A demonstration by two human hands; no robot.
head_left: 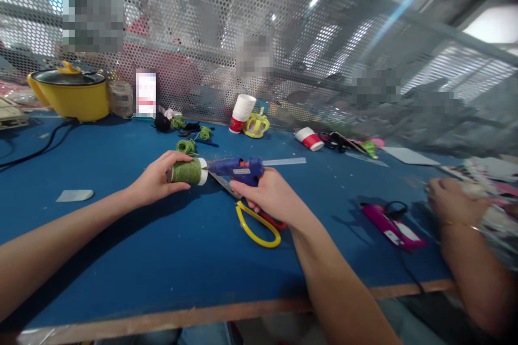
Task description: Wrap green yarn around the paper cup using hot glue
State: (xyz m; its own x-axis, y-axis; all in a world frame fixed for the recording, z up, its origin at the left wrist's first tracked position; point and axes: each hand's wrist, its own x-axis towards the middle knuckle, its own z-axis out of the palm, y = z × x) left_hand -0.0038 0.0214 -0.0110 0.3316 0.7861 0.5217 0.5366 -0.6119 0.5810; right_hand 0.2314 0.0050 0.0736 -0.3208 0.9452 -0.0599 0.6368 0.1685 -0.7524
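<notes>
On the far left, a round yellow pot with a dark-rimmed lid (79, 97) is standing on the blue tabletop (121, 259), and a pale flat scrap (75, 195) is lying nearer the person. Next, the left hand (156, 177) is curling around a cup-shaped piece wrapped in green yarn (186, 172), fingers above and thumb below, with the piece's bare white end (203, 178) facing right; small green yarn bundles (186, 146) are resting just behind. A blue plastic glue gun with a clear stick (243, 168) is pointing leftward at that white end (whether the tip is touching it, I cannot tell), and the right hand (273, 194) is gripping its handle. Below that hand, metal scissors with yellow and red handles (259, 236) are lying open-looped on the table. The step in hand is probably glueing at the white end; the next move seems to be calling for a steady tip, a slow turn of the piece and fingertips well clear of hot glue. Farther right, a magenta power strip (390, 226) is lying beside a co-worker's hand (457, 199).
</notes>
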